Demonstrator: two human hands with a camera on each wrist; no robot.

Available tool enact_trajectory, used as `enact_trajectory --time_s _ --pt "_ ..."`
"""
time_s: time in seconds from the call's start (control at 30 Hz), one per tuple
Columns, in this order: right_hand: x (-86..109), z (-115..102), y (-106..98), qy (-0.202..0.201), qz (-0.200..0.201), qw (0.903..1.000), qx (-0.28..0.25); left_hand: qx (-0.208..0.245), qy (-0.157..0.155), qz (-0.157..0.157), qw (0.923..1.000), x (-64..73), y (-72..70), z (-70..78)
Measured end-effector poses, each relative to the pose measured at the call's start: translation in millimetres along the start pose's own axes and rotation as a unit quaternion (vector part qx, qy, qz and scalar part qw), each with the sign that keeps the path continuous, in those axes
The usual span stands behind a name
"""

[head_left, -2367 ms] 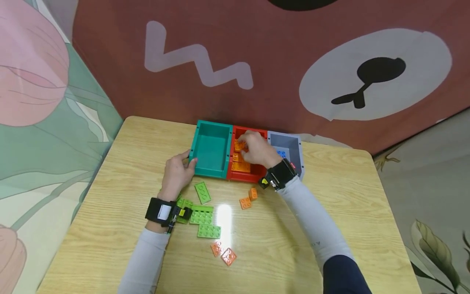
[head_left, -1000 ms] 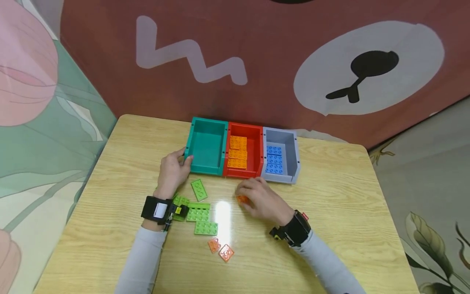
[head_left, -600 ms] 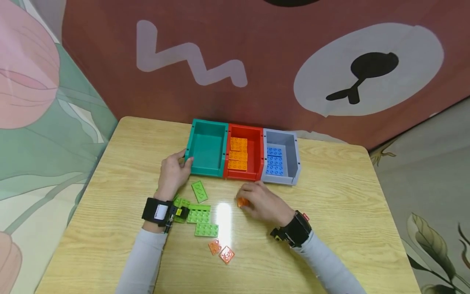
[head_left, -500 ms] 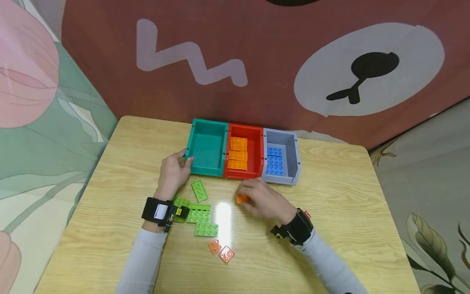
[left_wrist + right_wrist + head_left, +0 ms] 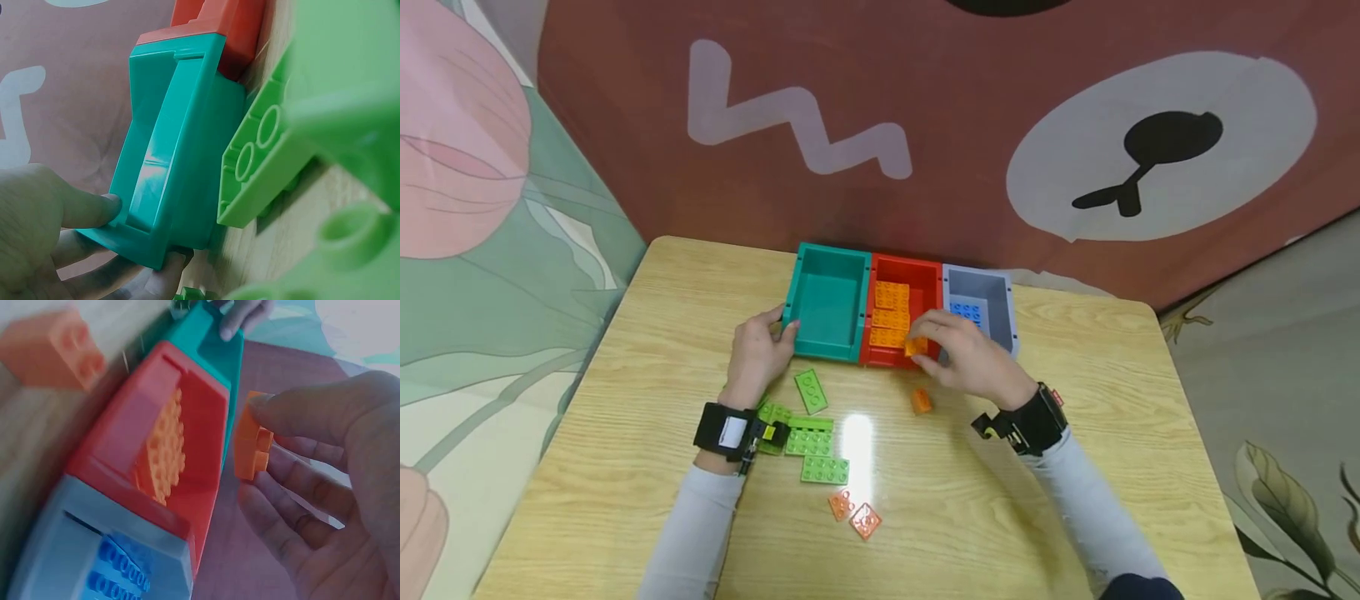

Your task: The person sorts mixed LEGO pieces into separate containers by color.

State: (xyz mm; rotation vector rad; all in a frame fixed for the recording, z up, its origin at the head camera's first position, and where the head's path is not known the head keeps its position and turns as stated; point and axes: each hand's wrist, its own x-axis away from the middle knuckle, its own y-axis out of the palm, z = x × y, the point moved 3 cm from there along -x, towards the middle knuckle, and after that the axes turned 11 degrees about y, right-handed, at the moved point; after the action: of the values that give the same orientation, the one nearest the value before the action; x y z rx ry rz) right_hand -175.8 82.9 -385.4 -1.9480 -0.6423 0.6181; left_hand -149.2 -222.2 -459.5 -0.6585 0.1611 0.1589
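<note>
My right hand pinches a small orange toy brick between thumb and fingers, above the front right of the red bin. Several orange bricks lie along that bin's left side. With thumb over the rim and fingers outside, my left hand grips the left edge of the teal bin, which has nothing in it. To the right, the grey-blue bin holds blue bricks, partly hidden by my right hand. One more orange brick lies on the table before the red bin.
Several green bricks lie in front of the teal bin and beside my left wrist. Two translucent orange pieces are nearer the front of the wooden table. A printed cloth hangs right behind the bins.
My right hand has lifted an orange brick from the table and carried it up over the red bin. Another orange brick stays behind on the table. My left hand keeps its grip.
</note>
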Motion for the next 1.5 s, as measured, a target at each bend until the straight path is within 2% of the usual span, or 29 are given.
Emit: enact_trajectory --time_s 0.13,0.33,0.57,0.8,0.97,1.13,1.27,1.5 --pt "-14.0 12.0 -4.8 0.029 0.005 0.9995 0.011 -0.003 -0.004 -0.004 1.0000 1.8 1.7 -0.6" --pt "-38.4 29.5 -0.5 0.073 -0.023 0.9970 0.006 -0.008 -0.007 -0.004 0.9999 4.9 3.8 -2.1" --pt "-66.6 44.0 10.5 0.096 -0.059 0.9934 0.021 -0.007 -0.002 0.004 1.0000 6.2 4.2 -2.6" --pt "-81.8 49.2 23.0 0.110 -0.094 0.9885 0.044 0.002 0.002 0.003 1.0000 8.1 1.3 -3.8" --pt "-88.6 50.1 27.9 0.106 -0.106 0.9883 0.030 -0.001 -0.001 0.005 1.0000 7.3 -1.8 -3.8" --pt "-89.3 53.6 25.8 0.122 -0.109 0.9861 0.025 0.007 0.001 -0.004 1.0000 3.2 0.8 -0.4" --pt "-90.0 53.9 24.1 0.120 -0.110 0.9864 0.025 0.014 0.006 0.001 0.9999 1.3 1.3 0.2" --pt "-85.6 48.2 15.7 0.106 -0.081 0.9910 0.015 0.011 0.015 0.007 0.9998 -3.7 -0.7 0.3"
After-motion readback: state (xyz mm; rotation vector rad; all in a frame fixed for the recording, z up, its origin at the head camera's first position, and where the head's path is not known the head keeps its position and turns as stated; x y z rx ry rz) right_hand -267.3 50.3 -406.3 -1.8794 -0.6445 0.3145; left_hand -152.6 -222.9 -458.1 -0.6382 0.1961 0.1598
